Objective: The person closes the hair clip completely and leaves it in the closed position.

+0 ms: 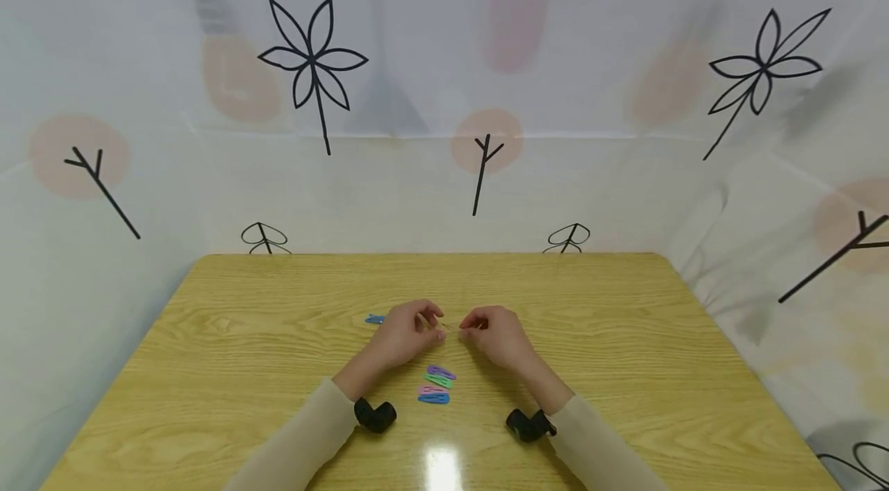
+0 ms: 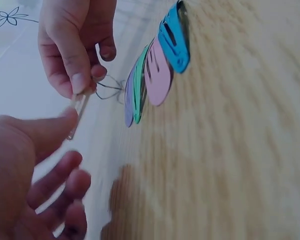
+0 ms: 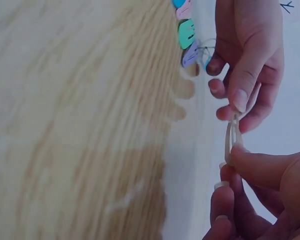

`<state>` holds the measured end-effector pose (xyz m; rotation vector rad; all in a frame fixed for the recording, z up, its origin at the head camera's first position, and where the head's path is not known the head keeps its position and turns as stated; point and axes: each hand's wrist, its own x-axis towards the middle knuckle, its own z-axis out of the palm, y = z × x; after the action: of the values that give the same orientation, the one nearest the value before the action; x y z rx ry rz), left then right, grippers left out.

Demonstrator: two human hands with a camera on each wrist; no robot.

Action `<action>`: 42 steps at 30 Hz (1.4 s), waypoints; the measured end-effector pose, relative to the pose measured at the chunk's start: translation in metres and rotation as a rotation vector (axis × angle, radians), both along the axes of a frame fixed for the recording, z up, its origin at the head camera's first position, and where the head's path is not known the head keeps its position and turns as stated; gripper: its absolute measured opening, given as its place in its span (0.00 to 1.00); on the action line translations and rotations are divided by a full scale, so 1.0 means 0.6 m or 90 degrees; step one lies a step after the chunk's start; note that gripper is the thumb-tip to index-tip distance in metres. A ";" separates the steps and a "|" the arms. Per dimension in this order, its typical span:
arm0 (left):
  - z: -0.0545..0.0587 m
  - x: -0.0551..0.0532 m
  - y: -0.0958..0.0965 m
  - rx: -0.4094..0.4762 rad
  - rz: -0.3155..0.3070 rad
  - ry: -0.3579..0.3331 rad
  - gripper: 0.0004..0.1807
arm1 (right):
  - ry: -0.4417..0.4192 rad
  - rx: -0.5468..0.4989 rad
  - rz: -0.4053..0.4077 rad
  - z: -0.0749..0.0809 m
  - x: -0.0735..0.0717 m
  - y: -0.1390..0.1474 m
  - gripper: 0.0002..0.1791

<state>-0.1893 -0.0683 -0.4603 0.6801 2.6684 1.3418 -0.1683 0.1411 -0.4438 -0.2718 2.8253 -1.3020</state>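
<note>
A pale, cream-coloured snap hair clip [image 3: 231, 142] is held between the two hands above the table. My left hand [image 1: 406, 333] pinches one end of it with thumb and fingertips. The other end is pinched by my right hand [image 1: 496, 335], its thumb along the clip. In the left wrist view the clip [image 2: 78, 116] looks narrow, seen nearly edge-on. Below the hands lies a column of snap clips: purple [image 1: 441, 373], green [image 1: 438, 380], pink [image 1: 434, 391] and blue [image 1: 434, 398], the blue one nearest the person.
A small blue object [image 1: 375, 319] with a forked end lies left of the left hand, partly hidden by it; its kind is unclear. The wood-grain table [image 1: 590, 290] is bordered by a white patterned cloth [image 1: 417, 190] at the back and sides.
</note>
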 end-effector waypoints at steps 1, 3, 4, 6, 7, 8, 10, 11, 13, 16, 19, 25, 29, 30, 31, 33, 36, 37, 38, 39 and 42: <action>0.000 0.001 -0.001 0.017 -0.008 0.001 0.11 | -0.003 -0.005 -0.002 0.001 0.001 0.001 0.04; 0.000 0.002 -0.003 0.045 -0.022 0.007 0.09 | -0.011 -0.022 -0.006 0.005 0.004 0.001 0.04; 0.000 0.003 -0.004 0.055 -0.026 0.012 0.07 | -0.015 -0.031 -0.007 0.007 0.005 0.002 0.05; 0.001 0.004 -0.004 0.068 -0.032 0.023 0.05 | -0.031 -0.052 -0.008 0.010 0.008 0.002 0.04; 0.002 0.005 -0.005 0.073 -0.033 0.027 0.05 | -0.041 -0.066 -0.006 0.011 0.009 0.002 0.03; 0.003 0.006 -0.005 0.076 -0.034 0.031 0.05 | -0.057 -0.086 -0.004 0.012 0.009 0.003 0.03; 0.005 0.008 -0.005 0.083 -0.036 0.034 0.07 | -0.096 -0.136 0.005 0.012 0.010 0.003 0.05; 0.006 0.009 -0.004 0.086 -0.038 0.036 0.07 | -0.119 -0.165 0.011 0.012 0.010 0.003 0.06; 0.008 0.010 -0.004 0.089 -0.039 0.046 0.07 | -0.163 -0.222 0.022 0.011 0.011 0.003 0.09; 0.009 0.010 -0.003 0.088 -0.035 0.071 0.04 | -0.211 -0.280 0.029 0.009 0.011 0.004 0.13; 0.009 0.010 -0.001 0.085 -0.020 0.094 0.02 | -0.231 -0.312 0.033 0.008 0.013 0.004 0.16; 0.012 0.012 -0.001 0.081 0.012 0.099 0.02 | -0.210 -0.334 0.063 0.002 0.013 0.005 0.16; 0.014 0.013 0.000 0.085 0.014 0.080 0.04 | -0.174 -0.309 0.064 0.001 0.012 0.003 0.15; 0.014 0.013 0.000 0.086 0.011 0.073 0.06 | -0.168 -0.305 0.062 0.001 0.013 0.003 0.14; 0.015 0.013 0.000 0.088 0.008 0.066 0.08 | -0.162 -0.298 0.059 0.001 0.013 0.002 0.14; 0.015 0.012 0.000 0.086 0.002 0.047 0.13 | -0.149 -0.286 0.057 0.003 0.015 0.001 0.13; 0.015 0.012 -0.001 0.077 -0.006 0.022 0.15 | -0.123 -0.274 0.049 0.003 0.016 -0.001 0.11; 0.015 0.012 -0.002 0.072 -0.007 0.018 0.14 | -0.113 -0.268 0.045 0.004 0.017 -0.001 0.10; 0.014 0.012 -0.002 0.067 -0.007 0.013 0.13 | -0.101 -0.261 0.040 0.004 0.017 -0.002 0.10; 0.014 0.012 -0.002 0.065 -0.008 0.013 0.12 | -0.089 -0.253 0.035 0.004 0.017 -0.003 0.09; 0.014 0.012 -0.003 0.062 -0.008 0.016 0.09 | -0.050 -0.216 0.019 0.004 0.019 -0.004 0.07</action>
<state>-0.1818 -0.0698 -0.4516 0.7269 2.6284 1.4793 -0.1569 0.1386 -0.4413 -0.2579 2.5152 -1.7396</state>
